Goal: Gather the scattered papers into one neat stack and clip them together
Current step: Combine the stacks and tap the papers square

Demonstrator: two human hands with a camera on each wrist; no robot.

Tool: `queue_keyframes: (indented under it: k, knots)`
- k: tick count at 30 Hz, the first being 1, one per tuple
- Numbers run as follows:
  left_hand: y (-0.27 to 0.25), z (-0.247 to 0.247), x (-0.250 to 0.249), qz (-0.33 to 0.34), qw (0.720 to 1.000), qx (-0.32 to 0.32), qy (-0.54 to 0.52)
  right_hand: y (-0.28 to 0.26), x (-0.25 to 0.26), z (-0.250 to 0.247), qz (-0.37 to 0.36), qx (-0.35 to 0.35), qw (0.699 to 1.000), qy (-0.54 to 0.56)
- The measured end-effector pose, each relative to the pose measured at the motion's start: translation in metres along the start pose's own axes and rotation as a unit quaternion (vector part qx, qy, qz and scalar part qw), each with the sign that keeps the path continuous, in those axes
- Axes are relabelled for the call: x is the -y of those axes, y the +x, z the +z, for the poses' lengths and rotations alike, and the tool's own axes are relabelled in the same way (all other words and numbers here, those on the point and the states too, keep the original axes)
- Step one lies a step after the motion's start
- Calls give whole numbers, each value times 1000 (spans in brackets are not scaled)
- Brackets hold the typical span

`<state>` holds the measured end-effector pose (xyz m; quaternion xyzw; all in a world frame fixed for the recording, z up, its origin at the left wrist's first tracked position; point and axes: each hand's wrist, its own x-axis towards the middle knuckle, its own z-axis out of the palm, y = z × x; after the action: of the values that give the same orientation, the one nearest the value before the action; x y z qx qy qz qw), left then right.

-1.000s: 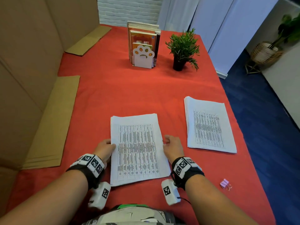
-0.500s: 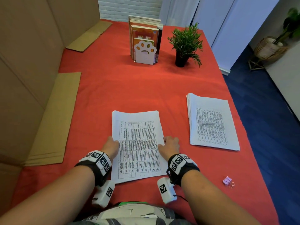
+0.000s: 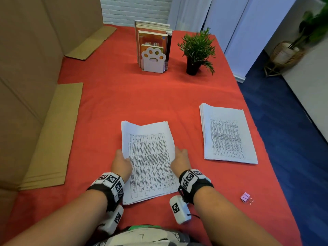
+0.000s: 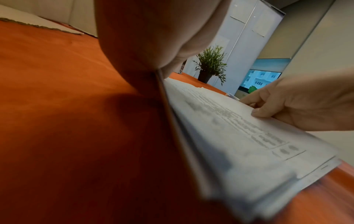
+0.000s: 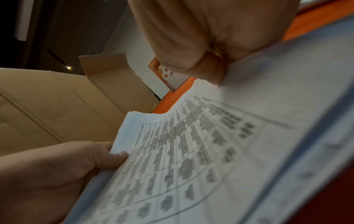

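Observation:
A stack of printed papers lies in front of me on the red tablecloth, its long sides lifted a little. My left hand grips its left edge, thumb on top. My right hand grips the right edge, thumb on the top sheet. The stack's left edge bends up from the cloth, and the sheets curve between both hands. A second paper stack lies flat to the right. A pink binder clip sits near the table's right front edge.
Books in a paw-shaped bookend and a small potted plant stand at the far side. Flat cardboard sheets lie along the left, under a cardboard wall. The table's right edge drops to a blue floor.
Both hands moved in from beside the stack and took hold of its side edges. The stack's sides have lifted slightly off the cloth.

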<state>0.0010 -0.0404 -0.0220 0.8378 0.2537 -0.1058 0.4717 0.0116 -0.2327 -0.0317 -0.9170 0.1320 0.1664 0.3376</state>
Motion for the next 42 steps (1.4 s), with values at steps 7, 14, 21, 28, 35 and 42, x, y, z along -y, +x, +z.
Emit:
queue_keyframes:
  k: [7,14,21,28,35,42]
  knots:
    - [4,5,-17,39,999,-7,-19,7,-30,-53,-1,-65,997,-38]
    - [-11,50,-45,23,998,56,-6,31,-93,-153,104,-155,982,15]
    - [-21,83,-49,-16,998,60,1,47,-164,-212,228,-163,960,-26]
    - [-21,84,-44,-87,994,56,-24,77,-197,-218,272,-48,961,7]
    - [-16,89,-34,-106,994,30,-1,86,-190,-217,246,-46,966,67]
    - [-18,70,-30,-110,993,-50,17,61,-159,-227,154,-154,969,117]
